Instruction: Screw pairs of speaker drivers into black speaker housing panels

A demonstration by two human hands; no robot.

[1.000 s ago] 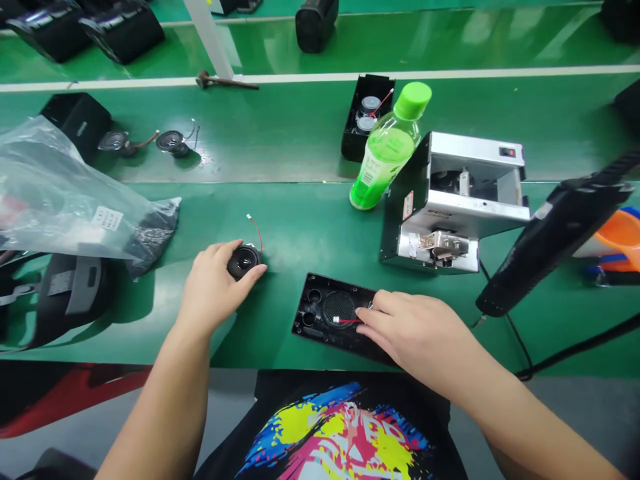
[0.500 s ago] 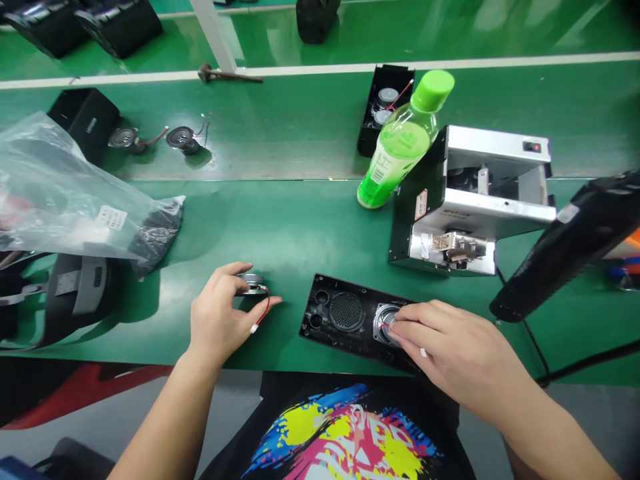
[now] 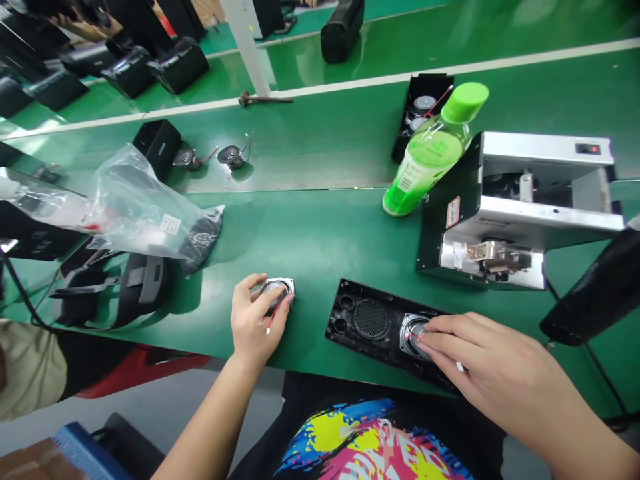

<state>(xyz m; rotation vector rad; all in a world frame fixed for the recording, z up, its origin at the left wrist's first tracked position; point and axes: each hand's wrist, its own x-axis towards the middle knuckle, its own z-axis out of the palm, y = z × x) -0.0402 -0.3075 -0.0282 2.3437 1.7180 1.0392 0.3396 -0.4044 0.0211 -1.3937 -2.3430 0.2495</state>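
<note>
A small round silver-framed speaker driver (image 3: 276,292) is pinched in the left hand (image 3: 257,321), fingers (image 3: 251,285) curled loosely round its rim, down on the green worktop (image 3: 310,233). A thin red wire with a white plug is seen trailing under the thumb. The right hand (image 3: 493,377) is laid over the near end of a flat black plastic speaker front panel (image 3: 385,330), fingertips (image 3: 434,327) half closed and pressed onto a second silver speaker driver (image 3: 414,329) seated in the panel, next to a round mesh grille.

Behind it, a green-capped clear bottle of green drink (image 3: 425,155) is leaned against a silver metal box machine (image 3: 520,213); its red-edged sticker and the bottle label can't be read. A crumpled clear plastic bag (image 3: 140,213) carries a white label, also too small to read. A black tool at the right is cut off by the edge.
</note>
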